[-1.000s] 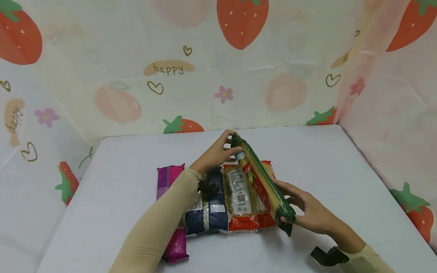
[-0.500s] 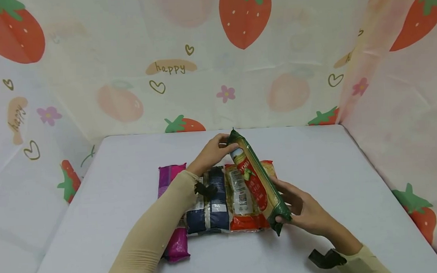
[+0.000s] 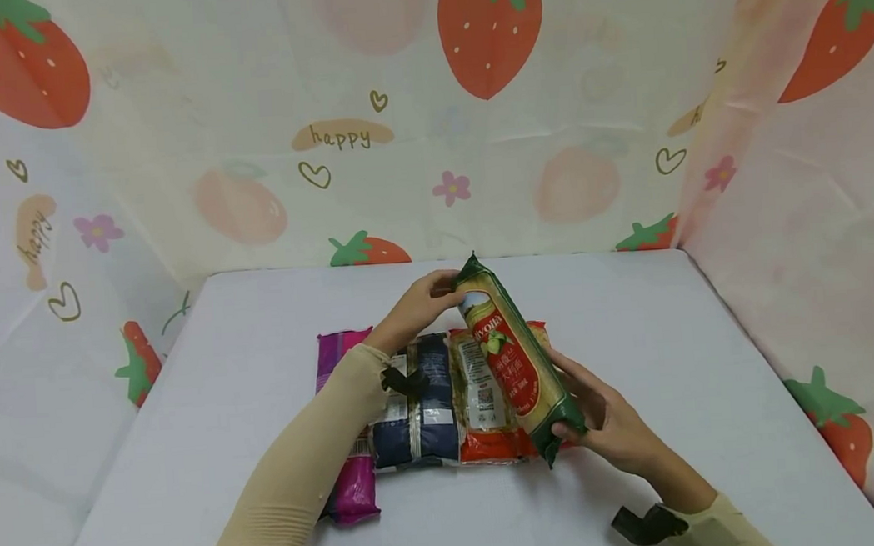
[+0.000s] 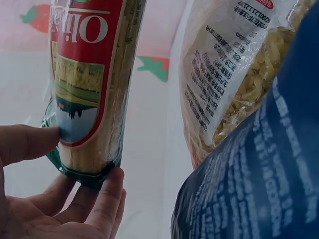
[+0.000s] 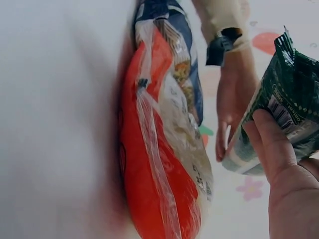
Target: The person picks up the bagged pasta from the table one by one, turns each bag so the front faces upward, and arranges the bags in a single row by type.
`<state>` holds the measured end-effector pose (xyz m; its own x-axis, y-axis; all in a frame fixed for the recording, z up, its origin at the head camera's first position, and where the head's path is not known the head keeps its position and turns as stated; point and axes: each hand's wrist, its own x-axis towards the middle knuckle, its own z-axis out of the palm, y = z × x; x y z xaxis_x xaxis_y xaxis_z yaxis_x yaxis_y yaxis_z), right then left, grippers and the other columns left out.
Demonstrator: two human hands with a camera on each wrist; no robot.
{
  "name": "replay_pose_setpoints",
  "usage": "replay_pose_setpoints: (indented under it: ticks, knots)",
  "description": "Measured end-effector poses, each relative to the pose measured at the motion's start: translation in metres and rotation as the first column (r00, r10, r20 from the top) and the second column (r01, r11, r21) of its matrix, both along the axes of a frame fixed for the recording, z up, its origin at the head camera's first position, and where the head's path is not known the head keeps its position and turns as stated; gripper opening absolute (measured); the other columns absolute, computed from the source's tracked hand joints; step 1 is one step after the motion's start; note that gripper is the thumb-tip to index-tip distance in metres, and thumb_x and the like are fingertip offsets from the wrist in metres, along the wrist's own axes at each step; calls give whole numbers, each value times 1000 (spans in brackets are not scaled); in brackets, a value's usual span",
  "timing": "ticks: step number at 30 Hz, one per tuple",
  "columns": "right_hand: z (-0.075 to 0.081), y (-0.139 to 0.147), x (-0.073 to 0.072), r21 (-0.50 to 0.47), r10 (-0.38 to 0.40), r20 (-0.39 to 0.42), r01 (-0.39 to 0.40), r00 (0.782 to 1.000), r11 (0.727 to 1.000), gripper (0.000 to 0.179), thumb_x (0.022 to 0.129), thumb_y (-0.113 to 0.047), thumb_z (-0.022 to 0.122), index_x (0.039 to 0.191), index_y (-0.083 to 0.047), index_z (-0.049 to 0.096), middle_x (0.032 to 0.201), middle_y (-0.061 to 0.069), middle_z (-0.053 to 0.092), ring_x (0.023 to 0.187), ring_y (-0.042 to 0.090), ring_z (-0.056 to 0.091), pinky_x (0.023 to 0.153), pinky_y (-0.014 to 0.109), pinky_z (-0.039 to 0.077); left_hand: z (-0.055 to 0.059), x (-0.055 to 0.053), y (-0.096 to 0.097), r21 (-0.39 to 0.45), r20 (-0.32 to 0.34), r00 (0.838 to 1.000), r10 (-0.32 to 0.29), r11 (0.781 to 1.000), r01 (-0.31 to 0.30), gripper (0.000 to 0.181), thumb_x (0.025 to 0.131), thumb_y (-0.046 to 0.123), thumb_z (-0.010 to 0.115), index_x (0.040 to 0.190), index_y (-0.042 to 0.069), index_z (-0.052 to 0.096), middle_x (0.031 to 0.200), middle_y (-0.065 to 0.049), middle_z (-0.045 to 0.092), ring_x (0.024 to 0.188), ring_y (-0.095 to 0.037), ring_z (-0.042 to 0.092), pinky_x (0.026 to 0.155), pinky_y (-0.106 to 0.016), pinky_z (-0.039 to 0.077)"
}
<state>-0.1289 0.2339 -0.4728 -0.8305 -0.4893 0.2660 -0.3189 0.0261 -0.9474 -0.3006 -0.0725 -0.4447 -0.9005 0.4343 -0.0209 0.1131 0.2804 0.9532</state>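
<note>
A long pack of spaghetti (image 3: 508, 356), green at its ends with a red label, is held in the air at a slant. My left hand (image 3: 417, 309) grips its far end, thumb on one side and fingers under the end in the left wrist view. The near end is in my right hand (image 3: 618, 429), thumb and fingers around the green wrapper. Below it lies a red pasta bag (image 3: 481, 387), partly covered by the spaghetti pack. Next to that is a dark blue pasta bag (image 3: 433, 403). A purple packet (image 3: 354, 487) lies leftmost, partly hidden by my left forearm.
The bags lie side by side on a white table (image 3: 635, 319). Strawberry-printed cloth (image 3: 444, 139) hangs behind it and on both sides. Black straps (image 3: 651, 525) sit at both wrists.
Both hands have turned the spaghetti pack so its red front label faces up toward the head camera more. My left hand has shifted slightly left. The bags on the table stay put.
</note>
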Motion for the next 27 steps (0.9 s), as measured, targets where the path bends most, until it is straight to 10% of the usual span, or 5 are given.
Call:
replay_pose_setpoints:
  ticks: [8,16,27]
  knots:
    - [-1,-5,3,-29,-21,-24,21,999,999,86,99,7,69,171,-6,24,173,15,30,150,8,44,113,23,47,-4,-2,-7,41,58,997,-41,998,39,66,110,29,65,167,13,37,169,-19,36,157,-40,34,123,-64,35]
    - [-2,-7,7,-85,-56,47,60,997,995,80,102,4,64,171,-9,26,164,-5,44,140,9,51,108,23,50,-4,-5,-10,195,162,979,-124,977,91,63,113,24,60,168,19,29,164,-26,34,145,-46,51,119,-55,45]
    - [0,-8,3,-299,86,150,-38,985,953,70,111,-8,56,173,-12,23,168,3,37,141,18,50,109,30,54,-1,-3,-11,268,218,968,-126,961,65,70,111,17,61,170,15,23,163,-27,30,141,-47,52,119,-59,43]
